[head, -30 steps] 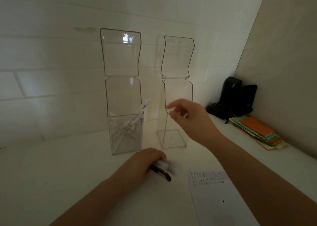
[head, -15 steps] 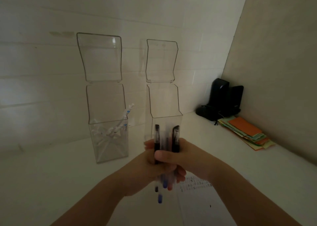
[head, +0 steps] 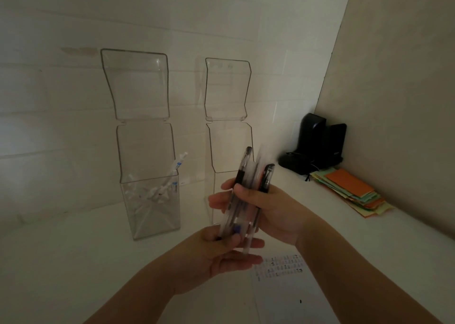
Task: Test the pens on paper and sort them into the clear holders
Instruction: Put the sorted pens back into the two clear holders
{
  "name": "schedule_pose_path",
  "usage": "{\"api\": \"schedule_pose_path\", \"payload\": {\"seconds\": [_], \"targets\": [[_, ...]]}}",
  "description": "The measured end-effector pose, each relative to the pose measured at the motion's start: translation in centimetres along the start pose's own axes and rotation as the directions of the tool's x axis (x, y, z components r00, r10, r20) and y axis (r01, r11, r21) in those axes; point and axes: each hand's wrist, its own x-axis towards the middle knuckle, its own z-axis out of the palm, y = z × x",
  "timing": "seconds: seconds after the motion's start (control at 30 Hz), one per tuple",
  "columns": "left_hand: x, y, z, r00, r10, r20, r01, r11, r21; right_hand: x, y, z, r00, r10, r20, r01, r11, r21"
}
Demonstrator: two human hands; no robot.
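At centre frame my right hand (head: pixel 268 210) grips a bundle of pens (head: pixel 246 195); my left hand (head: pixel 221 252) pinches their lower ends. I judge sorting is at the picking stage: next, draw one out for the paper (head: pixel 290 289) at lower right.

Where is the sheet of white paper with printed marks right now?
The white paper lies flat on the white desk, bottom centre-right of the head view, under the right hand and in front of the empty clear holder.

Both forearms reach in from the bottom edge and meet at mid-frame, raised above the desk. The right hand (head: pixel 273 215) sits higher, thumb across the front and fingers curled round a bundle of pens (head: pixel 246 195) held nearly upright. The left hand (head: pixel 221 252) lies below it, palm turned up, thumb on the lower ends and fingers stretched rightward beneath them.
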Motion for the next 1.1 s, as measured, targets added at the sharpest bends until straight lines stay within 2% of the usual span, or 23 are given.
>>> {"api": "schedule_pose_path", "payload": {"seconds": [0.17,0.27,0.37,0.43,0.47,0.5,0.57,0.63,0.7,0.77,0.83,0.97,1.03,1.1], "targets": [[-0.2,-0.6,0.2,0.993,-0.015,0.114,0.036,0.983,-0.18,0.2,-0.1,-0.3,0.994,0.091,0.064,-0.081,0.986,-0.143],[-0.2,-0.8,0.1,0.991,-0.018,0.13,0.037,0.989,-0.146,0.5,-0.4,0.0,0.991,0.099,0.087,-0.092,0.992,-0.082],[0.1,-0.2,-0.3,0.998,0.048,0.04,-0.044,0.996,-0.079,1.3,-2.6,0.1,0.999,-0.033,-0.033,0.036,0.996,0.087],[0.5,0.6,-0.5,0.978,0.165,-0.129,-0.148,0.981,0.125,2.2,-5.0,-0.3,0.973,-0.17,-0.154,0.188,0.977,0.105],[0.7,1.1,-0.8,0.941,0.264,-0.213,-0.199,0.938,0.283,2.8,-6.1,-0.6,0.948,-0.246,-0.203,0.265,0.962,0.071],[0.8,1.7,-1.0,0.883,0.395,-0.255,-0.25,0.854,0.457,3.4,-7.2,-0.8,0.919,-0.318,-0.233,0.332,0.943,0.023],[1.0,3.3,-1.2,0.746,0.636,-0.199,-0.319,0.604,0.731,4.9,-8.3,-1.2,0.874,-0.418,-0.25,0.408,0.908,-0.092],[0.9,5.0,-1.0,0.622,0.775,-0.111,-0.326,0.385,0.863,6.4,-8.1,-1.8,0.867,-0.428,-0.254,0.377,0.898,-0.226],[1.2,6.3,-0.8,0.522,0.852,-0.037,-0.306,0.228,0.924,7.5,-6.8,-2.4,0.883,-0.381,-0.275,0.276,0.894,-0.352],[1.8,6.9,-0.7,0.498,0.866,0.027,-0.248,0.113,0.962,8.1,-5.2,-2.8,0.908,-0.301,-0.293,0.162,0.894,-0.417],[2.7,6.6,-0.9,0.547,0.837,-0.003,-0.191,0.129,0.973,8.4,-4.0,-2.8,0.923,-0.228,-0.31,0.083,0.904,-0.419],[3.8,5.8,-1.5,0.66,0.73,-0.178,-0.096,0.317,0.944,8.6,-3.8,-2.8,0.921,-0.219,-0.324,0.061,0.899,-0.434],[3.9,5.7,-1.8,0.654,0.724,-0.219,-0.134,0.396,0.908,8.4,-4.0,-2.8,0.93,-0.216,-0.298,0.041,0.865,-0.501],[3.8,6.1,-1.7,0.608,0.746,-0.272,-0.207,0.479,0.853,8.3,-4.3,-3.0,0.912,-0.265,-0.313,0.054,0.834,-0.549]]}}
